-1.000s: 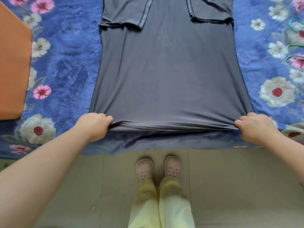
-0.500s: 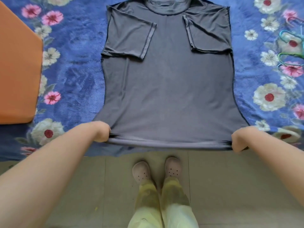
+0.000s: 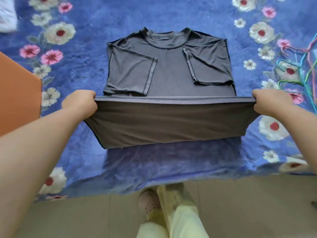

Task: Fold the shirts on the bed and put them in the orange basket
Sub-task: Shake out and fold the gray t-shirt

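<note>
1. the left hand is curled tight round the left corner of the grey shirt's bottom hem.
2. the right hand grips the right corner the same way.
3. the hem is stretched taut between them, raised over the shirt's middle; sleeves lie folded inward.
4. the shirt lies on the blue flowered bed; the orange basket sits at the left edge.

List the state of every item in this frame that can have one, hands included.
Grey T-shirt: flat on the blanket, both sleeves folded inward, bottom hem lifted and carried toward the collar.
Left hand: grips the hem's left corner.
Right hand: grips the hem's right corner.
Orange basket: at the left edge, contents not visible.
Clothes hangers: lying tangled at the blanket's right side.
</note>
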{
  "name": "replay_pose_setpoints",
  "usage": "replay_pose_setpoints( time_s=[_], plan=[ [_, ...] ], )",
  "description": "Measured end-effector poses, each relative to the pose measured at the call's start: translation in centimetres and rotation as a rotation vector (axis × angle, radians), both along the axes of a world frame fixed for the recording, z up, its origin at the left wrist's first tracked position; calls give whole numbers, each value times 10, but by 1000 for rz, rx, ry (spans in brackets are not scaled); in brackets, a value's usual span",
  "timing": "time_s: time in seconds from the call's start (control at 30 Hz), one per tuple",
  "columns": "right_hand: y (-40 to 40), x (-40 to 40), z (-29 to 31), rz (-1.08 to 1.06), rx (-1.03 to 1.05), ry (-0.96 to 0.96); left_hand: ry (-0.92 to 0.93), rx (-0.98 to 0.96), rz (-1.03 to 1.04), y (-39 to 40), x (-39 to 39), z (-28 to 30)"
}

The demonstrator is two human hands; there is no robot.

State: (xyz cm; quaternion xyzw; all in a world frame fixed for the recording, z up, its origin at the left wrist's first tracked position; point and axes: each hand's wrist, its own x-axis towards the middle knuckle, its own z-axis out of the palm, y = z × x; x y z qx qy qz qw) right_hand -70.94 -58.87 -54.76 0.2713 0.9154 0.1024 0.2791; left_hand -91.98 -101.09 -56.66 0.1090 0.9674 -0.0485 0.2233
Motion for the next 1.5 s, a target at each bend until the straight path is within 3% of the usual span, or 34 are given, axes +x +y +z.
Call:
replay_pose_setpoints(
  time_s=[0.3,0.4,0.63,0.8,1.1,1.5],
  plan=[
    [69,-117,-11,-275,-423,509,204,490,611,49,-83,-1],
    [94,-140,-19,-609,-728,736,178,682,816,60,-98,-12],
    [125,-186,-50,-1204,-1027,1209,244,795,922,95,-140,-39],
    [142,-226,-73,-1183,-888,1210,402,736,799,125,-176,-46],
    [170,-292,-108,-951,-728,1195,446,583,610,146,-248,-76],
    [187,-320,-155,-700,-373,884,392,453,552,154,-282,-130]
  ],
)
